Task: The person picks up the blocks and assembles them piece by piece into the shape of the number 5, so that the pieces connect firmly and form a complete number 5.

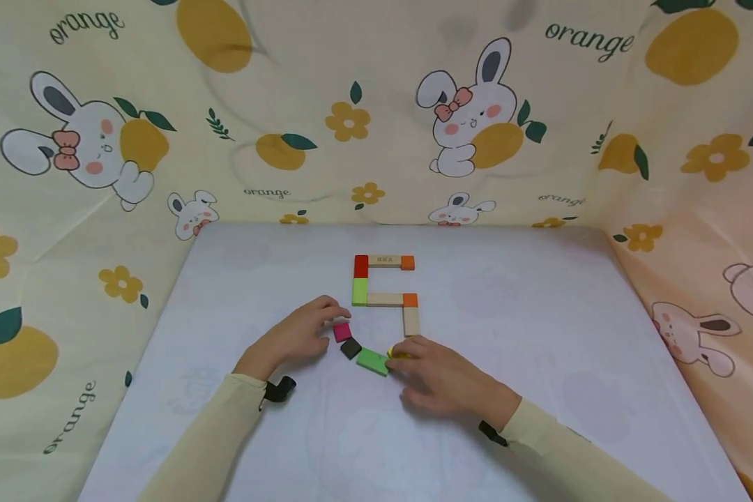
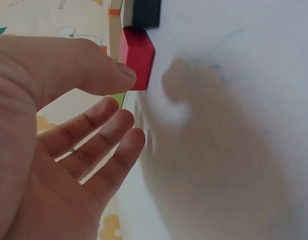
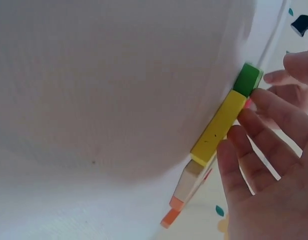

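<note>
My left hand [image 1: 296, 336] is beside a pink block [image 1: 341, 332], fingers loosely bent and spread. In the left wrist view its thumb tip overlaps the near end of the pink block [image 2: 137, 62], and the other fingers hold nothing. My right hand [image 1: 448, 380] lies over a yellow block [image 1: 397, 353], mostly hidden by it in the head view. The right wrist view shows its nearly straight fingers resting along the side of the yellow block [image 3: 219, 129]. A green block [image 1: 373, 361] meets the yellow one, and a black block [image 1: 351, 348] stands between green and pink.
Beyond the hands, a red block [image 1: 360, 266], a light green block [image 1: 360, 292], plain wooden blocks [image 1: 385, 300] and orange blocks [image 1: 408, 263] form an angular line on the white tabletop [image 1: 514, 293]. A patterned cloth [image 1: 389, 84] hangs behind and at both sides.
</note>
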Tool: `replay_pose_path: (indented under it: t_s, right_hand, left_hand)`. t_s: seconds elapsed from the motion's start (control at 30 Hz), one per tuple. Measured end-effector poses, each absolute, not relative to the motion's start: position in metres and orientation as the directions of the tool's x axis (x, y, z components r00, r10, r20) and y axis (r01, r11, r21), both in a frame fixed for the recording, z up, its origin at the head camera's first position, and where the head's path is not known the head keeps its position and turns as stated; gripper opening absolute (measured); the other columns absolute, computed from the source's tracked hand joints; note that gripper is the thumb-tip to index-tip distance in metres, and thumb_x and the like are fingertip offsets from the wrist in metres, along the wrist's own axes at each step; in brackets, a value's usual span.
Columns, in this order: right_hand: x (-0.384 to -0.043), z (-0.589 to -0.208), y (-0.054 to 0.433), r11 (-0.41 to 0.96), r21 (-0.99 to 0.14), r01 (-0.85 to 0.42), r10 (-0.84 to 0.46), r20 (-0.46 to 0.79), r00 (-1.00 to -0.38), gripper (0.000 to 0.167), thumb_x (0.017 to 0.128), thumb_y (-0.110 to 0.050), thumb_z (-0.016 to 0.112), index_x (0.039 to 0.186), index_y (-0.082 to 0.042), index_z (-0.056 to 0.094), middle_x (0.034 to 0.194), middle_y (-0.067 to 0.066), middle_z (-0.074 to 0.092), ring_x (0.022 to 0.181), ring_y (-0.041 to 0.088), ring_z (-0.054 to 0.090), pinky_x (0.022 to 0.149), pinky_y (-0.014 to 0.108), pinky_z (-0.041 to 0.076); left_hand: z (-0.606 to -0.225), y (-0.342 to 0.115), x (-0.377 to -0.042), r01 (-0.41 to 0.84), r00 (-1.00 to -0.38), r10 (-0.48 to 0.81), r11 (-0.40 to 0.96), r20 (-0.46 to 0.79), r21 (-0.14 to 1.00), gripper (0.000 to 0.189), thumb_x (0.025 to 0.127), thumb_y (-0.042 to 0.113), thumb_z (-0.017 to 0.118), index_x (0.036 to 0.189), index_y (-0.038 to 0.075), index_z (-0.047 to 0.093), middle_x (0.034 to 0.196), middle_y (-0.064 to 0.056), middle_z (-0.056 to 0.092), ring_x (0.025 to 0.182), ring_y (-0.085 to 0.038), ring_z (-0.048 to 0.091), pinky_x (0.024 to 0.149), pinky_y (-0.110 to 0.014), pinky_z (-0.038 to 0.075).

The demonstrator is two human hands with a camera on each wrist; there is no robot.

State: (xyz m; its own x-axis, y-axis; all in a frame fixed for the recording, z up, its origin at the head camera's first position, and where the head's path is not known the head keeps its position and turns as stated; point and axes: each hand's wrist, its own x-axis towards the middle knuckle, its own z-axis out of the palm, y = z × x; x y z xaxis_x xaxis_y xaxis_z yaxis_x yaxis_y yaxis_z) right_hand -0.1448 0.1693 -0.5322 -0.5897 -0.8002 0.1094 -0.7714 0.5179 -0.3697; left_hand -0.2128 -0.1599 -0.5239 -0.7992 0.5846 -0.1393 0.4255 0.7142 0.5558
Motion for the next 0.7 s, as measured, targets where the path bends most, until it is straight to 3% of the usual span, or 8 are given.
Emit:
replay_pose_path:
  t_s: [0.7]
  right_hand:
    - [-0.1461,-0.5325,0.1748,0.537,-0.353,-0.766,-0.793,0.1,-0.602,0.047,0.096,-0.025,0.073,0.139,-0.007,0.073,0.137,0.003,0.064,0.13,0.022,0.054,0.109,0.04,0.05]
  left_hand:
    - [-0.5321,-0.168,-0.2066,0.399,-0.834,0.543,0.716,-0.099,0.572,0.051,0.095,0.001,0.072,0.144,0.016,0.068,0.141,-0.004,0.056,0.132,-0.025,0.055,0.113,-0.045,0.049]
